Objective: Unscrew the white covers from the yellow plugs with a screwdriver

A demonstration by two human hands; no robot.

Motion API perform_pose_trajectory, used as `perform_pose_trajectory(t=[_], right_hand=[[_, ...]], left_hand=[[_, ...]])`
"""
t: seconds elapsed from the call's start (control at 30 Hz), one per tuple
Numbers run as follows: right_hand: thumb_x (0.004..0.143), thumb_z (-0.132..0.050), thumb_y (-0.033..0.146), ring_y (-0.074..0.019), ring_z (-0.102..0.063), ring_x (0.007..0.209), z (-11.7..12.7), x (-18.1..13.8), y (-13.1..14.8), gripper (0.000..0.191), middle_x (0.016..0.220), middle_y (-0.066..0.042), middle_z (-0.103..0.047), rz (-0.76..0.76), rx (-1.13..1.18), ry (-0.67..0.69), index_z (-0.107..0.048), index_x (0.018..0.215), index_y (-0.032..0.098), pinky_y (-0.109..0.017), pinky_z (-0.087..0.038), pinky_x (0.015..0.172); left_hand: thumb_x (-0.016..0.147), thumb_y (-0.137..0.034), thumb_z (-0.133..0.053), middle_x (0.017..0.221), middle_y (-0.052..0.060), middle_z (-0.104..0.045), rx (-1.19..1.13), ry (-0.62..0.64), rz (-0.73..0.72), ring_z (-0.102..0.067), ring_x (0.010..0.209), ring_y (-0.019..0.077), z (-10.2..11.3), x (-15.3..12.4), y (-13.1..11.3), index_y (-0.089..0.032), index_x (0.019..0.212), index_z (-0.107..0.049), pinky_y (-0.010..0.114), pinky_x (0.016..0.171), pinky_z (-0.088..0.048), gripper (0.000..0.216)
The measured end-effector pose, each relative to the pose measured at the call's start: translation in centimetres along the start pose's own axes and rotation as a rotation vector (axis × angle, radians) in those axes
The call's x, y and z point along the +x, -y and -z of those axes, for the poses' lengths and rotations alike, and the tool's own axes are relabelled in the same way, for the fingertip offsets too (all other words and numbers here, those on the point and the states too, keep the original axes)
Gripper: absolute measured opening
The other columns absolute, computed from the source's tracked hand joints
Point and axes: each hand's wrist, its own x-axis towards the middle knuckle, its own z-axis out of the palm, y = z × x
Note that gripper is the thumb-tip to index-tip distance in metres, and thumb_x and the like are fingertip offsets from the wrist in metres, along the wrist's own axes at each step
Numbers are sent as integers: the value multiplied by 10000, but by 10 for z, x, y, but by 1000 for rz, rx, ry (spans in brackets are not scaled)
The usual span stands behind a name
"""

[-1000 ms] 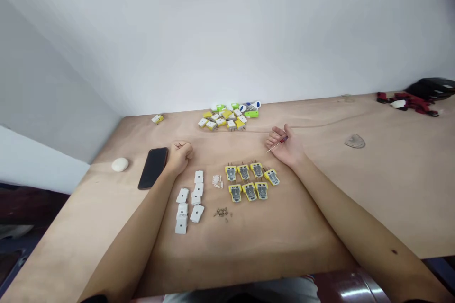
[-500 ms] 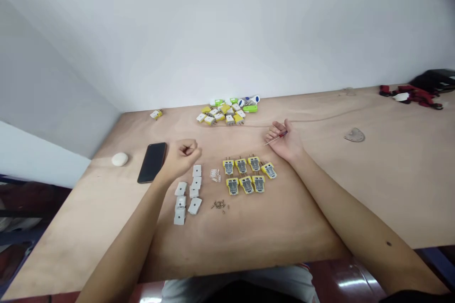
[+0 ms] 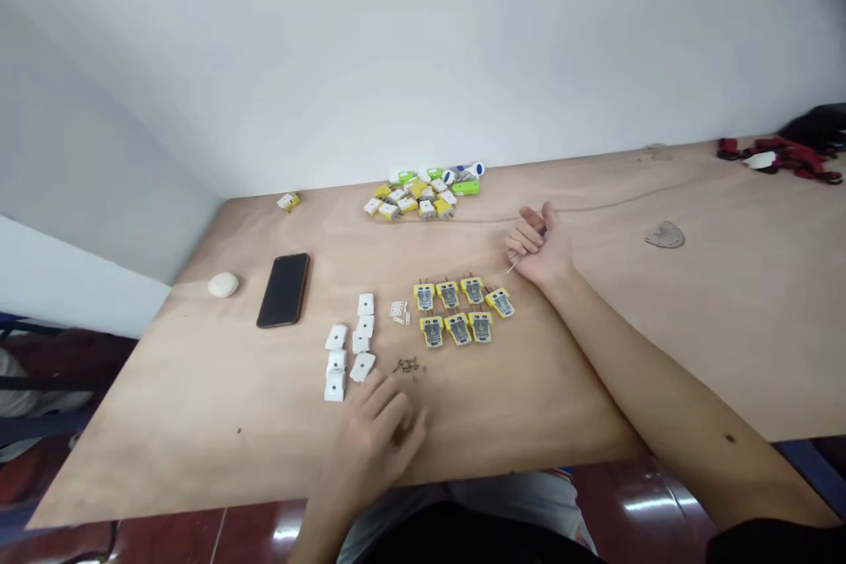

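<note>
My left hand [image 3: 383, 427] hovers at the near side of the table, slightly blurred, with fingers loosely bent and apart from the thumb. Nothing shows in it. Just beyond it lies a small heap of brass-coloured screws [image 3: 408, 365]. White plug covers [image 3: 336, 361] stand in two columns beside that hand. My right hand [image 3: 540, 251] rests palm up, fingers curled round a thin screwdriver [image 3: 515, 264]; its shaft pokes out and the handle is mostly hidden. Left of this hand sit two rows of open yellow plugs [image 3: 457, 329] with grey insides. Small white strips [image 3: 397, 310] lie between covers and plugs.
A pile of yellow and white plugs [image 3: 416, 194] lies near the wall, with a single plug [image 3: 289, 201] farther left. On the left are a phone [image 3: 283, 291] and a round white object [image 3: 223, 285]. A flat grey piece [image 3: 665, 234] and red straps [image 3: 786, 160] lie right.
My left hand has come from beside the phone toward me, near the screws, and its fist has loosened. The right hand keeps the screwdriver and has barely moved. The view has shifted slightly.
</note>
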Motion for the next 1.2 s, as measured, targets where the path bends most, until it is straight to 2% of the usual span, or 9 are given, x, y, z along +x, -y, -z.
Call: perform_pose_trajectory(t=[0.07, 0.17, 0.27, 0.33, 0.4, 0.43, 0.6, 0.93, 1.2], right_hand=[[1171, -409, 549, -101, -52, 429, -14, -15, 13, 578, 444, 113, -130, 51, -54, 13, -682, 796, 204, -235, -192, 417], [1117, -555, 547, -101, -87, 435, -39, -60, 26, 445, 457, 111, -170, 298, -423, 145, -698, 834, 234, -257, -200, 446], [1142, -511, 523, -109, -216, 444, -51, -122, 20, 450, 495, 89, -252, 577, -939, 163, -704, 844, 247, -284, -258, 500], [1120, -606, 435, -119, -414, 505, -47, -161, 4, 370, 560, 31, -477, 587, -1104, 162, -784, 876, 222, -293, -295, 510], [1038, -745, 296, -155, -621, 667, -35, -190, -17, 154, 760, -38, -713, 564, -1280, 187, -836, 950, 207, -303, -434, 591], [1073, -682, 270, -176, -697, 779, -28, -200, -29, 158, 884, -48, -771, 612, -1483, 209, -826, 1031, 223, -309, -505, 674], [1119, -571, 233, -211, -725, 823, -1, -215, -70, 330, 1027, -98, -748, 847, -2029, 285, -729, 1405, 185, -354, -577, 733], [1125, -553, 231, -243, -747, 939, 5, -212, -86, 344, 1123, -101, -745, 776, -2159, 349, -686, 1441, 207, -385, -614, 786], [1100, -586, 163, -244, -716, 957, 3, -214, -87, 309, 1129, -113, -732, 855, -2103, 361, -663, 1400, 158, -387, -590, 842]], left_hand=[[1021, -77, -660, 772, 6, -579, 17, 26, 5, -519, 790, 188, -2, -5, -2, -215, 787, -452, 322, 731, -468, 342], [1022, -124, -663, 1015, 64, -725, 85, 75, 49, -623, 982, 257, -2, 1, -1, -210, 1015, -630, 409, 894, -567, 92], [1004, -124, -653, 1361, 101, -742, 207, 120, 101, -631, 1250, 336, -5, 18, 1, -221, 1443, -605, 503, 1069, -578, 452], [998, -116, -649, 1507, 111, -694, 249, 134, 131, -613, 1339, 352, -12, 32, 3, -208, 1538, -555, 532, 1140, -562, 556], [1010, -119, -638, 1553, 125, -674, 287, 146, 123, -602, 1378, 374, -21, 43, 5, -171, 1555, -553, 563, 1163, -552, 554], [1022, -124, -632, 1548, 127, -681, 302, 144, 115, -600, 1386, 380, -26, 47, 5, -156, 1535, -576, 571, 1171, -549, 517], [1009, -79, -656, 1491, 79, -708, 333, 138, 130, -624, 1304, 380, -38, 51, -3, -197, 1264, -740, 575, 1137, -573, 294], [969, -217, -799, 1222, 110, -715, 234, 209, 111, -618, 1125, 338, -27, 13, -44, -224, 1148, -741, 521, 971, -618, 188], [1092, -186, -639, 1285, 83, -786, 193, 107, 77, -686, 1089, 267, -13, -21, -47, -216, 1174, -737, 434, 983, -565, 130]])
